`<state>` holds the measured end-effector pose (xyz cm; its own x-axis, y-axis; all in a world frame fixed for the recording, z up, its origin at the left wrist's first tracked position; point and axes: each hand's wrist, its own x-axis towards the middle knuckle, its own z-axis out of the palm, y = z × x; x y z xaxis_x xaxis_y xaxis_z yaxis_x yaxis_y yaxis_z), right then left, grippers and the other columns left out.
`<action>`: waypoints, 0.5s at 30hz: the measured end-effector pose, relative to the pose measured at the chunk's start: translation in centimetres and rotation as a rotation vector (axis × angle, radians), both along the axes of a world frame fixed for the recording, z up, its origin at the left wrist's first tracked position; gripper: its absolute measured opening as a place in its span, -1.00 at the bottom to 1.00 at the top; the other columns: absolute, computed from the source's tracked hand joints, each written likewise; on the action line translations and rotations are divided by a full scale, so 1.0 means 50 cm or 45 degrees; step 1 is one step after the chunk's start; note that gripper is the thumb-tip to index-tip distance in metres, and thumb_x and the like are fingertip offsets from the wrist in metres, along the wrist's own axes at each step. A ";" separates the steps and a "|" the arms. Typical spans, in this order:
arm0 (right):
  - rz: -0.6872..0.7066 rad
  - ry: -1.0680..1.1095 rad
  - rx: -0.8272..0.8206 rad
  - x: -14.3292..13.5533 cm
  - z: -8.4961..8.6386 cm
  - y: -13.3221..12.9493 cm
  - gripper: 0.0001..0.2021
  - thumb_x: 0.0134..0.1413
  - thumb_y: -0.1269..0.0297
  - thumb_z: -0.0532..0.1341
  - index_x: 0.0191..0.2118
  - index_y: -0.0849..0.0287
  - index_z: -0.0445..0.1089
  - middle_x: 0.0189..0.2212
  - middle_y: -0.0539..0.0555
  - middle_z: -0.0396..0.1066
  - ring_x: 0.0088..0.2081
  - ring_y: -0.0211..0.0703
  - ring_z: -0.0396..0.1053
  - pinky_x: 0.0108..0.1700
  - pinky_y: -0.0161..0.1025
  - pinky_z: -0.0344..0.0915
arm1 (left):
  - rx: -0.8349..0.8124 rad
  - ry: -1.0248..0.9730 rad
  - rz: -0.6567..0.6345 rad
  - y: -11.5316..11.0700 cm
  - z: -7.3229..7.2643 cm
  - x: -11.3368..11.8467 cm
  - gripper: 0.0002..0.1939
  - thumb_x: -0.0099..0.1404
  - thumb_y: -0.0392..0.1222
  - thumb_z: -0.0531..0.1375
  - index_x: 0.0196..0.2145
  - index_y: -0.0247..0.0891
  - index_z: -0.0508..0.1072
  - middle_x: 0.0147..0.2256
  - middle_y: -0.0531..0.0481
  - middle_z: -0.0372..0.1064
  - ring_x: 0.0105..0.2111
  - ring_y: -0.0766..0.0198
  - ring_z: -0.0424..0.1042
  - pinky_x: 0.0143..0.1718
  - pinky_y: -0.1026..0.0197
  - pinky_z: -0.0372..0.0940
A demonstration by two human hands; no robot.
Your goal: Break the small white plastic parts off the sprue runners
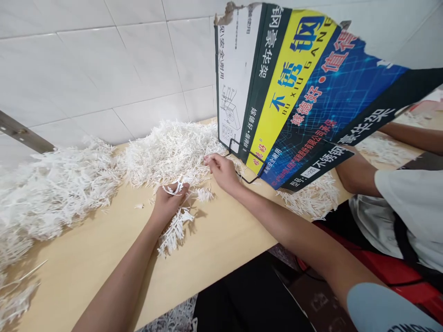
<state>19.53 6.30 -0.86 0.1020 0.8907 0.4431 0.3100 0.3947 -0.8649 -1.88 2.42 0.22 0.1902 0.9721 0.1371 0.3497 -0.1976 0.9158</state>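
Observation:
My left hand [170, 201] is closed around a few thin, white, branched pieces [177, 186] that look like plastic, a little above the wooden table. Just beside and below it lies a loose clump of the same white pieces [174, 234]. My right hand [223, 171] has its fingers pinched together at the front edge of a large white heap [173, 150]. Whatever is between those fingertips is too small to make out. A black wire frame [249, 180] stands close to the right hand, at the foot of an upright printed cardboard sheet [290, 97].
More white pieces [51, 189] are heaped along the tiled wall [145, 60] at left. Past the cardboard, another person's arm [360, 173] reaches over another pile [309, 196]. The table's front edge [221, 280] runs below my arms. A metal strip [26, 133] leans at far left.

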 end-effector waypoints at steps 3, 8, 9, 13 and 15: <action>0.172 -0.118 0.133 -0.013 0.008 -0.014 -0.67 0.37 0.18 0.14 0.14 0.12 0.44 0.12 0.18 0.46 -0.06 -0.09 0.43 -0.17 -0.26 0.36 | 0.037 -0.069 0.066 0.001 0.005 0.004 -0.48 0.38 0.06 0.20 -0.64 -0.23 0.20 -0.66 0.10 0.11 -0.61 0.38 0.09 -0.54 0.27 0.01; 0.507 -0.317 0.186 -0.038 0.004 -0.032 -0.58 0.23 0.04 0.32 0.13 0.10 0.49 0.07 0.17 0.52 0.01 -0.01 0.43 -0.10 -0.20 0.36 | 0.069 -0.095 0.011 0.004 0.004 0.003 -0.48 0.38 0.07 0.20 -0.63 -0.24 0.23 -0.65 0.10 0.09 -0.60 0.38 0.06 -0.53 0.26 -0.01; 0.518 -0.353 0.178 -0.040 0.001 -0.032 -0.58 0.19 0.03 0.36 0.10 0.10 0.51 0.00 0.15 0.55 -0.05 -0.03 0.46 -0.10 -0.20 0.35 | 0.066 -0.101 -0.014 0.005 0.003 0.002 -0.48 0.38 0.08 0.20 -0.63 -0.24 0.23 -0.65 0.10 0.08 -0.60 0.38 0.05 -0.53 0.26 -0.02; 0.500 -0.391 0.171 -0.043 -0.009 -0.030 -0.76 0.31 0.11 0.26 -0.10 0.12 0.58 -0.17 0.10 0.61 -0.19 -0.13 0.50 -0.09 -0.25 0.30 | 0.051 -0.072 -0.059 0.008 0.000 -0.001 -0.48 0.37 0.08 0.19 -0.64 -0.24 0.22 -0.66 0.10 0.09 -0.61 0.38 0.06 -0.53 0.26 -0.03; 0.426 -0.364 0.165 -0.046 -0.009 -0.032 -0.73 0.38 0.18 0.16 -0.25 0.15 0.56 -0.31 0.08 0.60 -0.27 -0.16 0.50 -0.15 -0.28 0.28 | 0.038 -0.039 -0.069 0.009 0.000 -0.001 -0.47 0.37 0.09 0.19 -0.64 -0.24 0.20 -0.67 0.11 0.07 -0.62 0.39 0.04 -0.54 0.27 -0.04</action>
<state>17.21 4.68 -1.31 -0.3245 0.7890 0.5217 0.3660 0.6133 -0.6999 -1.93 2.87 0.19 0.2379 0.9559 0.1722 0.3096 -0.2426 0.9194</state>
